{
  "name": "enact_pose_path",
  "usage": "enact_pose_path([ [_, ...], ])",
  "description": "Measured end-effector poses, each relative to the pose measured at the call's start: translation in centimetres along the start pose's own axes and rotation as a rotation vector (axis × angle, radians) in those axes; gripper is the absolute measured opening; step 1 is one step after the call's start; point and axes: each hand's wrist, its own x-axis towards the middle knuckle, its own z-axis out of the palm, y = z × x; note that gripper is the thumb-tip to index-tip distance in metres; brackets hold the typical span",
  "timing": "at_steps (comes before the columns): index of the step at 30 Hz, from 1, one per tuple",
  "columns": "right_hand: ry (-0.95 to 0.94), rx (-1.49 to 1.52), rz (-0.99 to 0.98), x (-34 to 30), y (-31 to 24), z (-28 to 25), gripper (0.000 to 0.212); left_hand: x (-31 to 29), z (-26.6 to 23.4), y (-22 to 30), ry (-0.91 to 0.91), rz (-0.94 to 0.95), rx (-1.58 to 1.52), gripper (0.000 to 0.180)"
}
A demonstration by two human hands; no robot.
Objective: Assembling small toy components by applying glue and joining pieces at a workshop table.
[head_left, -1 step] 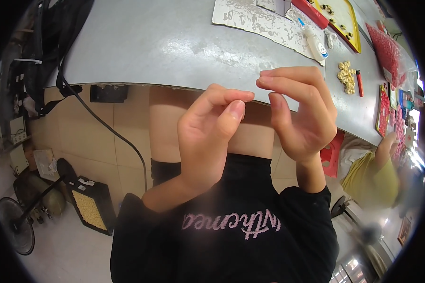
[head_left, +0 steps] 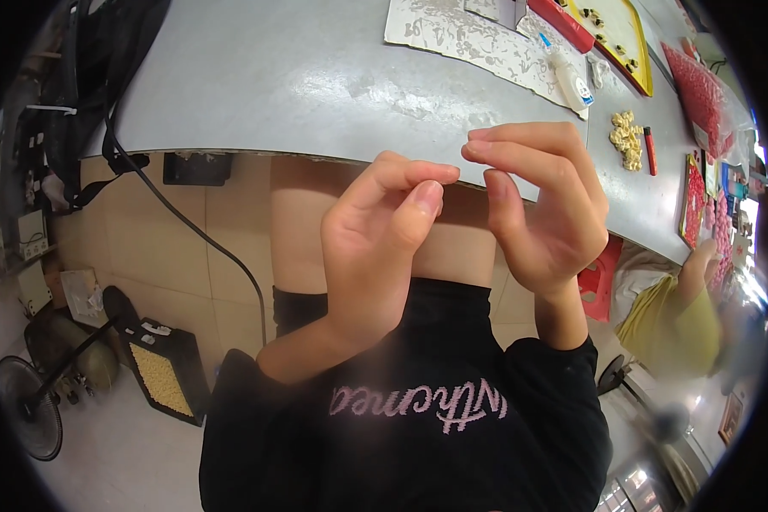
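My left hand (head_left: pixel 369 230) is raised in front of the table's near edge, fingers curved and thumb tip close below the index finger. Nothing shows in it. Facing it from the right, my right hand (head_left: pixel 550 205) has curved fingers and its thumb apart, also with nothing held. A narrow gap separates the fingertips of the two hands. Both hover above my lap, touching no object. Beyond them lies the grey table (head_left: pixel 256 77). Nearest to my right hand on the table are a pile of small cream-coloured pieces (head_left: pixel 626 141) and a thin red stick-like item (head_left: pixel 650 151).
A stained white board (head_left: pixel 478 55) carries a white squeeze bottle (head_left: pixel 572 81). A yellow-rimmed tray (head_left: pixel 644 72) holds small dark pieces. A bag of red pieces (head_left: pixel 700 98) sits at right. Another person's leg (head_left: pixel 674 320) is nearby. A black cable (head_left: pixel 196 224) hangs at left.
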Motion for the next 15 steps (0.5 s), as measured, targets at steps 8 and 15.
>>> enact_pose_path([
  [8,0.031,-0.045,-0.052,-0.01,-0.91,0.35,0.030,-0.36,0.15,0.15,-0.009,0.017,0.108,0.025],
  [15,0.094,0.197,0.125,-0.31,-0.26,0.68,0.024,-0.34,0.32,-0.31,-0.130,0.299,0.394,0.036],
])
